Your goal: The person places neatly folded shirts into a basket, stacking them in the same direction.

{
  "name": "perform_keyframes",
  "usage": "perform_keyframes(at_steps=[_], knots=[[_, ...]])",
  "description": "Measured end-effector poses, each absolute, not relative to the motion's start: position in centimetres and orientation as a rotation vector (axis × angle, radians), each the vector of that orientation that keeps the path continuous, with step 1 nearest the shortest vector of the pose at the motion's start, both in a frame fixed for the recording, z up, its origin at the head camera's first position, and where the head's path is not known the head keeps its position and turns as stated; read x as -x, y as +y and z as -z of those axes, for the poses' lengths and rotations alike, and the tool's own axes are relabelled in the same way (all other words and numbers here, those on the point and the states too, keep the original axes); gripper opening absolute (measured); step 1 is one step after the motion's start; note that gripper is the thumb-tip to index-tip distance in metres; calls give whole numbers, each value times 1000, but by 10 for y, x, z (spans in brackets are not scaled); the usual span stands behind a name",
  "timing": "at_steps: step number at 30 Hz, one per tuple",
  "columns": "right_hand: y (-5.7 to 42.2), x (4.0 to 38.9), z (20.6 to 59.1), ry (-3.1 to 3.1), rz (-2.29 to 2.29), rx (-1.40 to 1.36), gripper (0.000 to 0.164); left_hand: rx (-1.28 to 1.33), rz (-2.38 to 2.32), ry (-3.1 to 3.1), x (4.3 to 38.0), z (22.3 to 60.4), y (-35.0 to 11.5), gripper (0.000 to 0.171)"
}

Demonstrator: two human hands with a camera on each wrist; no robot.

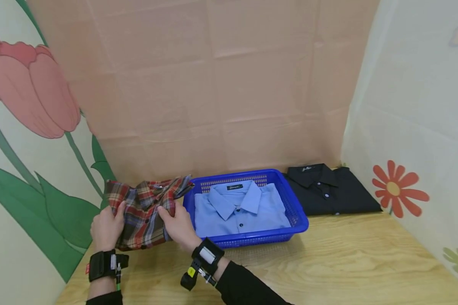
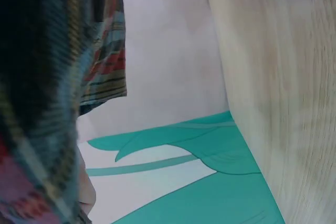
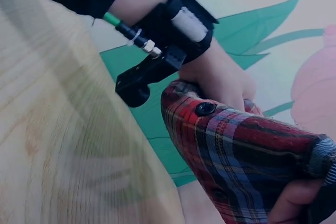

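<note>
Plaid shirt (image 1: 146,216) gripped in left hand (image 1: 107,228) and right hand (image 1: 180,226).
Most fingers are hidden behind it; the black shirt (image 1: 333,192) is partly covered by the blue basket (image 1: 298,212).

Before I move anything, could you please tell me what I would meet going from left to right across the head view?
Pink tulip picture → plaid shirt → blue basket with the light blue shirt inside → black shirt → red flower picture.
</note>
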State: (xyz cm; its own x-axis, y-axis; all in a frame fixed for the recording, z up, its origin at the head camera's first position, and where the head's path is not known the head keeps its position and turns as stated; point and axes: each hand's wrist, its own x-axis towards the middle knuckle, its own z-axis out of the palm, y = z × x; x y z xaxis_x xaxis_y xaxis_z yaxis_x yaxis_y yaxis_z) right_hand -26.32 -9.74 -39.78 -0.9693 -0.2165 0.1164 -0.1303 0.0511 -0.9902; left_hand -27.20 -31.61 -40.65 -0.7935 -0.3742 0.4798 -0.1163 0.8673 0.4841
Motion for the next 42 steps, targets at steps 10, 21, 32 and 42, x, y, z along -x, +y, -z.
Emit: perform_keyframes(at_steps=[10,21,32,42], knots=[[-82,276,398,1965,2318,107,53,-266,558,-2362,279,406,-304,58],[-39,283,386,1996,2175,296,39,-60,563,-2207,282,401,-285,50],[1,292,377,2118,2122,324,56,21,640,-2152,285,395,-246,44],[33,298,384,2483,2093,468,28,90,731,-2143,288,395,-214,41]])
